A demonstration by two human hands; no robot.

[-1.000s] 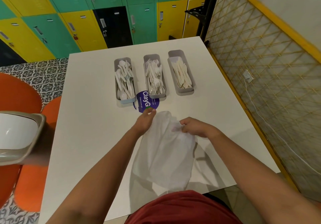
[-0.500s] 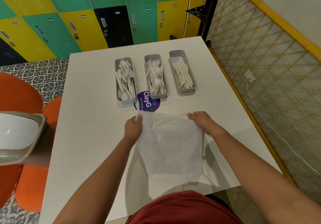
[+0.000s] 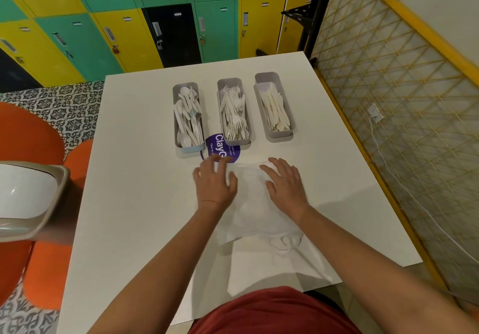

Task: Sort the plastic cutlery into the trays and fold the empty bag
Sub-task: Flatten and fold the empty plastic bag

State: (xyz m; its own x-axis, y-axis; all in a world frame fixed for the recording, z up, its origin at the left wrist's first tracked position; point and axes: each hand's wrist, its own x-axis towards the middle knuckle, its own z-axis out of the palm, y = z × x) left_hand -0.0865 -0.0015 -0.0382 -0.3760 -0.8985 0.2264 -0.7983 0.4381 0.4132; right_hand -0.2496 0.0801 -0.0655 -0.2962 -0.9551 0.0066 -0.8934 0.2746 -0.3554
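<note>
Pressing down with both palms, your left hand [image 3: 215, 183] and right hand [image 3: 285, 183] lie flat with fingers spread on the white bag [image 3: 255, 212], which rests on the table [image 3: 134, 178] just before the three cutlery-filled trays [image 3: 234, 142].

The purple sticker [image 3: 223, 147] lies partly hidden under two trays; its small print is illegible.
</note>
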